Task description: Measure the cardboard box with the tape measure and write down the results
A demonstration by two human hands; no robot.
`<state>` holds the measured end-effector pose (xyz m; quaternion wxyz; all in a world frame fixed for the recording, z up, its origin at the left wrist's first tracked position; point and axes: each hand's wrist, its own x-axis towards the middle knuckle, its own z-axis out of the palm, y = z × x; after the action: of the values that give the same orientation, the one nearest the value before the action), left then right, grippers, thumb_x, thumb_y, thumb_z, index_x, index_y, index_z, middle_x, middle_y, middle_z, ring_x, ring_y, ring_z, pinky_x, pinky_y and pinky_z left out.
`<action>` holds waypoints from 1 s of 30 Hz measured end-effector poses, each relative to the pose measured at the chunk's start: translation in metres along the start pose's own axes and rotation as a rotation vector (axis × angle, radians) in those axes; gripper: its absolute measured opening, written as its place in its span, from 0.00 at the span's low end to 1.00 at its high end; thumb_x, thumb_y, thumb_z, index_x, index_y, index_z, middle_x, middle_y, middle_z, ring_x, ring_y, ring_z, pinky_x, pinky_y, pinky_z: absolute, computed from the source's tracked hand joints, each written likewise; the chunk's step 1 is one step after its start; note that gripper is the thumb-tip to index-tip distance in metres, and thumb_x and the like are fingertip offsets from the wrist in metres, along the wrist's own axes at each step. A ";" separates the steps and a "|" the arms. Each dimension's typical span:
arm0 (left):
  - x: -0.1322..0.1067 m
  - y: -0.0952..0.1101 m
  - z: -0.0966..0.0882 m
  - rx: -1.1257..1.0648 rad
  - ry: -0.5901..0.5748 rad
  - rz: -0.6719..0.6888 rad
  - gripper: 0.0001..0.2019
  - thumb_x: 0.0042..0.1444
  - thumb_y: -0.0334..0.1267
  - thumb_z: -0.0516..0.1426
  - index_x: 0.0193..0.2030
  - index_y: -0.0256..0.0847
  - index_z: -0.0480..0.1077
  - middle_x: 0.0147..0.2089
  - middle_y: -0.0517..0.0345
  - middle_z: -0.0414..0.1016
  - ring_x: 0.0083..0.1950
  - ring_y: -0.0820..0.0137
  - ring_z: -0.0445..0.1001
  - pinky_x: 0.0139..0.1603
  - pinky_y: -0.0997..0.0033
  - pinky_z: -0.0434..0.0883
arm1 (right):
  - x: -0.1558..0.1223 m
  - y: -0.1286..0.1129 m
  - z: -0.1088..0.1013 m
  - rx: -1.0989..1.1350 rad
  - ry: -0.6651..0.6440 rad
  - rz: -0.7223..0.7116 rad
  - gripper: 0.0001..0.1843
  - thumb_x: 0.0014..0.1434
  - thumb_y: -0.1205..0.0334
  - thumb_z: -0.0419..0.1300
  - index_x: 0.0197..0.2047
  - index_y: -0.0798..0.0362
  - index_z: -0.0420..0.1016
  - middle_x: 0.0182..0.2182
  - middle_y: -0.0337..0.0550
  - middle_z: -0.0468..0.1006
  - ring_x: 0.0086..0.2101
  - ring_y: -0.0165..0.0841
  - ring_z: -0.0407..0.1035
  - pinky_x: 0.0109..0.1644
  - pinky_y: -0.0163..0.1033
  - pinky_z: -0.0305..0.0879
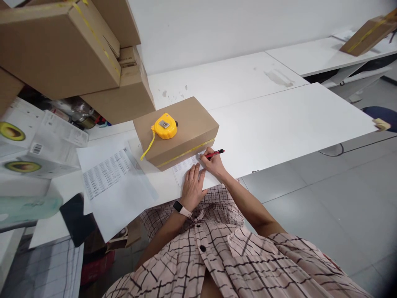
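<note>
My right hand [214, 163] is closed around a red and black pen [216, 153], its tip down at a sheet of paper [181, 169] with writing on it. Flat on that same sheet lies my left hand [192, 186], fingers stretched out, with a watch on the wrist. Just beyond both hands sits a closed cardboard box [186, 142] with a yellow strap along its side; it covers part of the paper. On top of the box rests a yellow tape measure [166, 126], its wrist strap hanging over the edge.
Printed sheets [124, 198] lie left of the box, partly over the table edge. A dark phone-like slab [77, 219] is beside them. Large cardboard boxes [62, 49] are stacked at the back left, above white cartons [34, 145] with avocado pictures. The white table [279, 124] stretches right.
</note>
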<state>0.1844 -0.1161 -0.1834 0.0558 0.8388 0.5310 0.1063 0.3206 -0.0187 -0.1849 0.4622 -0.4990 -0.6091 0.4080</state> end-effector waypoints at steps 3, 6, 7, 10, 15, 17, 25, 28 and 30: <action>-0.007 -0.004 -0.005 -0.042 -0.015 0.010 0.36 0.55 0.41 0.67 0.68 0.31 0.63 0.75 0.30 0.56 0.76 0.43 0.57 0.71 0.41 0.62 | -0.009 0.001 -0.006 -0.101 -0.048 -0.128 0.11 0.66 0.52 0.56 0.35 0.49 0.66 0.27 0.38 0.69 0.29 0.32 0.62 0.34 0.39 0.61; -0.016 -0.011 -0.032 -0.181 0.062 0.045 0.28 0.58 0.43 0.66 0.63 0.37 0.68 0.71 0.37 0.66 0.71 0.50 0.65 0.68 0.48 0.68 | -0.018 0.006 -0.010 -0.382 -0.135 -0.322 0.07 0.68 0.59 0.52 0.41 0.49 0.70 0.37 0.46 0.73 0.39 0.38 0.67 0.41 0.41 0.64; -0.016 -0.015 -0.046 -0.221 0.144 0.048 0.23 0.61 0.44 0.63 0.60 0.40 0.70 0.68 0.41 0.70 0.69 0.54 0.69 0.67 0.50 0.69 | -0.020 0.008 -0.011 -0.487 -0.148 -0.361 0.07 0.68 0.62 0.52 0.42 0.49 0.71 0.38 0.47 0.73 0.41 0.39 0.67 0.42 0.41 0.64; -0.001 -0.030 -0.095 -0.211 0.518 -0.003 0.11 0.67 0.42 0.58 0.53 0.42 0.71 0.59 0.46 0.77 0.62 0.58 0.74 0.66 0.50 0.69 | -0.022 0.013 -0.009 -0.723 -0.145 -0.404 0.11 0.68 0.68 0.50 0.44 0.50 0.73 0.40 0.50 0.72 0.42 0.41 0.65 0.40 0.41 0.63; 0.064 -0.068 -0.147 -0.082 0.640 -0.202 0.28 0.58 0.45 0.65 0.61 0.36 0.66 0.68 0.37 0.67 0.69 0.46 0.64 0.69 0.40 0.62 | -0.020 0.016 -0.001 -0.874 -0.131 -0.452 0.17 0.66 0.73 0.49 0.53 0.54 0.73 0.40 0.54 0.74 0.40 0.44 0.64 0.43 0.47 0.65; 0.083 -0.081 -0.153 -0.139 0.563 -0.261 0.31 0.55 0.42 0.66 0.63 0.36 0.64 0.65 0.36 0.69 0.68 0.44 0.65 0.68 0.40 0.62 | -0.021 0.017 0.000 -0.874 -0.117 -0.450 0.20 0.64 0.75 0.49 0.56 0.56 0.73 0.40 0.54 0.74 0.40 0.45 0.65 0.44 0.48 0.66; 0.065 -0.059 -0.171 -1.082 0.328 -0.161 0.32 0.58 0.55 0.63 0.63 0.42 0.62 0.49 0.47 0.78 0.49 0.57 0.80 0.52 0.55 0.76 | -0.023 -0.044 -0.015 -0.119 0.225 -0.317 0.13 0.68 0.62 0.51 0.48 0.49 0.77 0.39 0.47 0.77 0.36 0.36 0.70 0.40 0.44 0.70; 0.057 -0.041 -0.172 -1.301 0.164 -0.107 0.33 0.57 0.57 0.64 0.62 0.42 0.62 0.49 0.49 0.80 0.45 0.62 0.82 0.48 0.62 0.77 | -0.012 -0.093 -0.029 0.336 0.109 -0.079 0.17 0.68 0.47 0.55 0.48 0.47 0.79 0.40 0.44 0.79 0.35 0.34 0.71 0.40 0.42 0.71; 0.058 -0.034 -0.169 -1.340 0.119 -0.126 0.32 0.56 0.56 0.66 0.60 0.41 0.63 0.48 0.50 0.80 0.43 0.65 0.81 0.47 0.65 0.76 | -0.004 -0.117 -0.037 0.496 -0.021 0.055 0.23 0.65 0.39 0.57 0.43 0.49 0.81 0.39 0.44 0.80 0.37 0.34 0.72 0.39 0.41 0.71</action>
<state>0.1381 -0.0524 -0.0199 0.5409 0.5832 0.4003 0.4551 0.3300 -0.0410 -0.0647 0.5529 -0.3822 -0.4814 0.5626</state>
